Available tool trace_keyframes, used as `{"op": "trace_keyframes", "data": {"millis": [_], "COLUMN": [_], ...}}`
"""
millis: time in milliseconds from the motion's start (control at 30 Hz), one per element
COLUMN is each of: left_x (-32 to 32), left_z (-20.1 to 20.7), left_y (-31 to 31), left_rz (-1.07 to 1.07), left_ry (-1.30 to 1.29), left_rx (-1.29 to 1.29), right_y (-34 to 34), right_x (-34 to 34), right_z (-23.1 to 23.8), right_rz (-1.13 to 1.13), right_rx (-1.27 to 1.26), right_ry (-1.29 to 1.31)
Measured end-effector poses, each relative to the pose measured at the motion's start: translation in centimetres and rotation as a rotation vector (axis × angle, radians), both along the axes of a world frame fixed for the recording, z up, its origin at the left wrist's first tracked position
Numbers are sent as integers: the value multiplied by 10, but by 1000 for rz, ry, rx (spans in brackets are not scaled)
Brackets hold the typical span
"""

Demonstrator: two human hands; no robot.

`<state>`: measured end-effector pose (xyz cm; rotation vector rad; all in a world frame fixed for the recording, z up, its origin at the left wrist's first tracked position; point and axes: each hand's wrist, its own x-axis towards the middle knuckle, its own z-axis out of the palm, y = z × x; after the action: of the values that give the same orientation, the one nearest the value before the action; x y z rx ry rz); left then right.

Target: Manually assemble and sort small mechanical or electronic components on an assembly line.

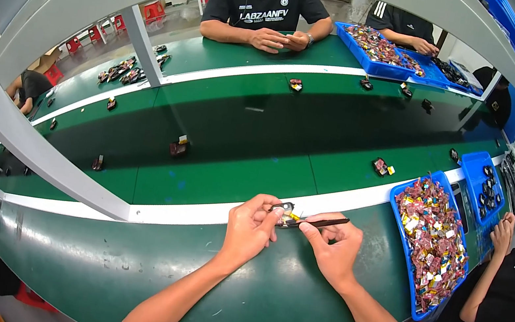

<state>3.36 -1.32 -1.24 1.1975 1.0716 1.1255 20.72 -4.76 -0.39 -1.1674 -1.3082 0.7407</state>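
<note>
Both hands [293,233] beside blue tray [400,215] of small parts [432,240]

Two bare arms come up from the near edge and lean in toward each other. The left hand [251,227] is curled, with its thumb and pointer finger pinched tight together at the tips. The right hand [336,249] sits just beside it, on the right. Its fingers are bent and its grip is pinched shut too. The fingertips of both hands almost meet.
</note>
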Motion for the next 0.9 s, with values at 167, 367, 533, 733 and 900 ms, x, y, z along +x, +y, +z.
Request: {"op": "trace_keyframes", "data": {"millis": [167,367,533,733,900], "left_x": [1,2,-1,0,-2], "left_z": [0,2,1,0,0], "left_y": [-1,-2,-2,-1,-2], "left_rz": [7,-10,-66,-85,-79], "left_ry": [4,-26,-41,-74,-65], "left_rx": [1,3,28,30,37], "right_y": [-1,-3,0,0,0], "right_x": [1,-1,4,4,2], "right_z": [-3,7,17,17,15], "right_rz": [-37,-13,63,75,79], "right_rx": [33,-72,-375,-365,-356], "right_ry": [-159,-11,367,358,359]}}
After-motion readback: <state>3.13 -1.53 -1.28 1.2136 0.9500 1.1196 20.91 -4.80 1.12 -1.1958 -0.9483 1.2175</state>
